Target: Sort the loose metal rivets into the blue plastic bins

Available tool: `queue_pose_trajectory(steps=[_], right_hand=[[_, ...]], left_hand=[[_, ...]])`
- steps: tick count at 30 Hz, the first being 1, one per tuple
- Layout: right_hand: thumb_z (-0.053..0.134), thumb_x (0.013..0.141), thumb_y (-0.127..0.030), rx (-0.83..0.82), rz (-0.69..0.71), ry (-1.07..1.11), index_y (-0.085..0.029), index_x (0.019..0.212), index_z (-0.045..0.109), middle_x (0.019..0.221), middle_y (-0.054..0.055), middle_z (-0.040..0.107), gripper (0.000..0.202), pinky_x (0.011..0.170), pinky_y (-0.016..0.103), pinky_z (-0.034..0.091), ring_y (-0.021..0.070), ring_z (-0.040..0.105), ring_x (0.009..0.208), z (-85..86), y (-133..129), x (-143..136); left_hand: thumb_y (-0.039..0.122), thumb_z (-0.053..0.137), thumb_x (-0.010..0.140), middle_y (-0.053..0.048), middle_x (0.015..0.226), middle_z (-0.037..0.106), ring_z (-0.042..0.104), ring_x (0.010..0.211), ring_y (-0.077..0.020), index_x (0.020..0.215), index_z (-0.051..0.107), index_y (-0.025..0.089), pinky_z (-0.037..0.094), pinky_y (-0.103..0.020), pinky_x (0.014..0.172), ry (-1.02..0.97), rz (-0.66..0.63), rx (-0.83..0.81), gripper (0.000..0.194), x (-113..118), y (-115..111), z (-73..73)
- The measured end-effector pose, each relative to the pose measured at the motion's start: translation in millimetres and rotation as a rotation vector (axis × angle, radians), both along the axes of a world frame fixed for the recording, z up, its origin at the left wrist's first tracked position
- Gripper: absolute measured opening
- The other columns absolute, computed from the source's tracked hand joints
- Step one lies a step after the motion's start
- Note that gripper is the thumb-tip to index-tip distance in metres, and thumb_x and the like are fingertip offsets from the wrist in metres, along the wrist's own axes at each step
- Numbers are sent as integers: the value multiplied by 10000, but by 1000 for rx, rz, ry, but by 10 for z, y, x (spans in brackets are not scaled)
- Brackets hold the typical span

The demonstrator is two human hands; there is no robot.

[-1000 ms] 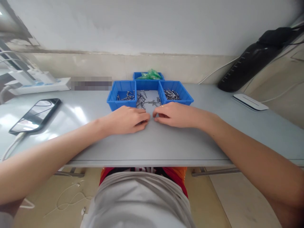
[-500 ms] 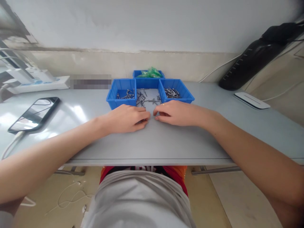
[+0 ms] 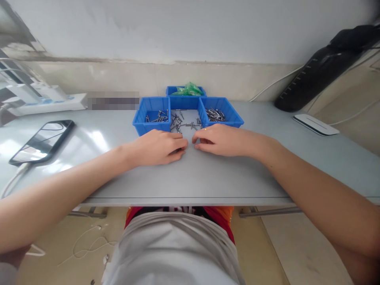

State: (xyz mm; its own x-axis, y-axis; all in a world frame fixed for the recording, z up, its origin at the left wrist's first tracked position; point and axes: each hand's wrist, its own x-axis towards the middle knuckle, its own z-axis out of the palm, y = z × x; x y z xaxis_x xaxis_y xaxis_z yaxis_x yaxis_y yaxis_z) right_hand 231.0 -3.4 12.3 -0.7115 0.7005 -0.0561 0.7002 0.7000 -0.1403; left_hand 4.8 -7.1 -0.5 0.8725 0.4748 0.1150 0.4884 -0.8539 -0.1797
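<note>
My left hand point(image 3: 162, 147) rests on the grey table in front of the left blue bin point(image 3: 151, 127), its fingers loosely curved and the thumb apart. My right hand point(image 3: 218, 140), with a ring on one finger, rests palm down before the right blue bin point(image 3: 228, 111), thumb and fingers apart. A narrow gap separates the two hands; no held thing shows in either. Just beyond the fingertips, several loose metal pins point(image 3: 192, 125), rivet-like or screw-like, lie on the table between the bins. More metal pins point(image 3: 215, 115) fill part of the right bin, and fewer pins point(image 3: 160, 118) lie in the left one.
Behind stands a third blue bin point(image 3: 185, 103) with a green plastic bag point(image 3: 190, 89). A phone point(image 3: 43, 142) on a cable and a white power strip point(image 3: 56, 105) are at left. At right are a black bottle point(image 3: 314, 73) and a flat white device point(image 3: 315, 124).
Both hands stay in practically the same place and pose. The whole view has shifted very slightly; the bins and pins look the same.
</note>
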Motion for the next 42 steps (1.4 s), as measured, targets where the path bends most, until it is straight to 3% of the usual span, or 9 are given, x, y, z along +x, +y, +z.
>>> queue_pose_trajectory(steps=[42], right_hand=[[414,897,-335,-11,-5,7,-234,931,605,796,15,636,219,586,273,318,158,543,686,-16,19,35]], left_hand=[[324,400,924,-26,942,634,582,672,-122,1018,600,216,353,-225,552,-1,28,-32,246,-8,17,-23]])
